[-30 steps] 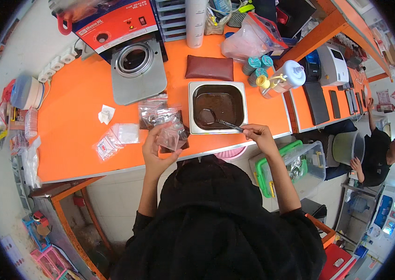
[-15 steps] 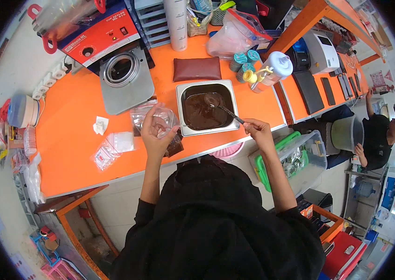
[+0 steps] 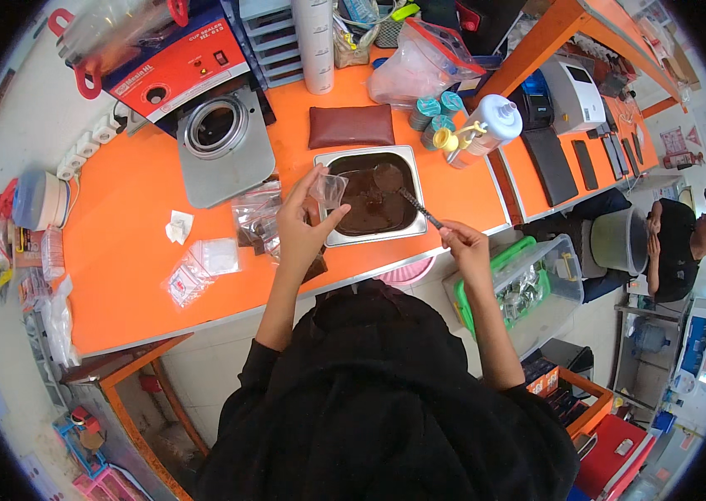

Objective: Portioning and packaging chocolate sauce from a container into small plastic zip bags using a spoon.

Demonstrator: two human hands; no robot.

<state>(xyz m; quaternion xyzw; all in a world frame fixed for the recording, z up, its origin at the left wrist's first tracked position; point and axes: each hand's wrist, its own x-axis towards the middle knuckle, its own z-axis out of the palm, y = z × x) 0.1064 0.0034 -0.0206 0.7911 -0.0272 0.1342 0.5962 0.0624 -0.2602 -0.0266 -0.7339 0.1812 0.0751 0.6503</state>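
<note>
A metal pan (image 3: 415, 163) stands on the orange table in front of me, with thick dark brown sauce (image 3: 369, 215) inside. My left hand (image 3: 296, 234) pinches a small clear plastic bag (image 3: 330, 190), its mouth spread, over the pan's left side. Between the fingers of my right hand (image 3: 466, 249) is the handle of a spoon (image 3: 421, 208). The spoon's bowl lies in the sauce, coated brown. Beside my left wrist are clear bags with dark contents (image 3: 258, 219), partly hidden by the hand.
Flat clear bags (image 3: 194, 271) and a crumpled white tissue (image 3: 178, 226) lie to the left. A cup sealer (image 3: 177, 67) stands at back left. Behind the pan are a brown pouch (image 3: 351, 126), teal-lidded cans (image 3: 439, 125) and a bottle (image 3: 490, 125). A co-worker (image 3: 674, 242) holds a bucket at right.
My left hand has moved right with the bag, from above the packets to over the pan. My right hand and spoon have shifted slightly right and down. The co-worker's raised hand has come down.
</note>
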